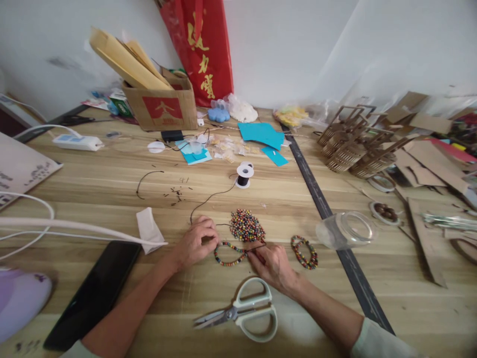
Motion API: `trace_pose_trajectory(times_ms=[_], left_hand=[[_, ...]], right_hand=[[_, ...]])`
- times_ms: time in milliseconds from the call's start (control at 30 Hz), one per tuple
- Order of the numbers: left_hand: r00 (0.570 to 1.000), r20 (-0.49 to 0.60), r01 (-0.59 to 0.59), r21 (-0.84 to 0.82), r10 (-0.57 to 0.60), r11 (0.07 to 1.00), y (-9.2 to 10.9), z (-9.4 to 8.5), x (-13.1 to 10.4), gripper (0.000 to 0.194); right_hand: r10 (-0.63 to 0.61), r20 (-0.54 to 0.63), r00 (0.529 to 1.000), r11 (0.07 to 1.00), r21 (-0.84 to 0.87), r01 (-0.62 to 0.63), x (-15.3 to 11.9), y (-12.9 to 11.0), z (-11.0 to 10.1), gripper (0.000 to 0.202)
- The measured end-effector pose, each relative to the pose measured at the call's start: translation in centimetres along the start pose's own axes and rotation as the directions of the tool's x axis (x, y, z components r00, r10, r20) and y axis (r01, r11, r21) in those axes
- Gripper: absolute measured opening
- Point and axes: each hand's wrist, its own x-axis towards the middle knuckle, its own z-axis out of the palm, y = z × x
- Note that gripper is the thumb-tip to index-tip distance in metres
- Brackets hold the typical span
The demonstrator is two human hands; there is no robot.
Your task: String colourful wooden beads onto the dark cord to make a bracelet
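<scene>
A loop of small multicoloured beads lies on the table between my two hands. My left hand has its fingers curled together at the loop's left end, by the black cord. At the other end, my right hand pinches the strand where dark cord shows. Just beyond is a heap of loose beads. The cord runs from near my left hand to a white spool. Right of my right hand rests a finished-looking beaded bracelet. Scissors lie nearer me, blades pointing left.
At left are a black phone, a white cable and a folded paper. A clear plastic jar lies on its side at right, near small woven baskets. A cardboard box stands behind, beside blue cards.
</scene>
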Motion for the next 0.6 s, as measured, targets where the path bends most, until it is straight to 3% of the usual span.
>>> trace_pose_trajectory(times_ms=[600], left_hand=[[0.999, 0.04, 0.01, 0.023, -0.011, 1.0, -0.02, 0.05, -0.02, 0.024]], right_hand=[[-0.019, -0.033, 0.999, 1.0, -0.002, 0.019, 0.08, -0.11, -0.06, 0.024]])
